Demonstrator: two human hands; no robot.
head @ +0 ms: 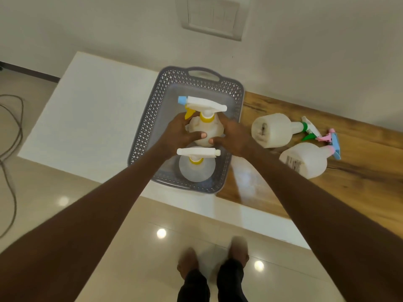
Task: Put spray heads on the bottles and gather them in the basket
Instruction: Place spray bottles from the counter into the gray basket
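Note:
Both hands hold one translucent bottle (207,129) upright over the grey basket (148,118). My left hand (181,131) grips its left side, my right hand (233,138) its right side. This bottle carries a white spray head (205,104) with a yellow collar, a yellow trigger and a blue nozzle. A second upright bottle (197,168) with a white and yellow spray head stands in the basket's near end. On the wooden top lie two more bottles on their sides: one with a green and white head (272,130), one with a pink and blue head (305,160).
The basket sits on a white counter (87,118) beside a wooden top (359,171) to the right. A wall switch plate (214,15) is behind. A cable (11,131) lies on the tiled floor at left. My feet show below.

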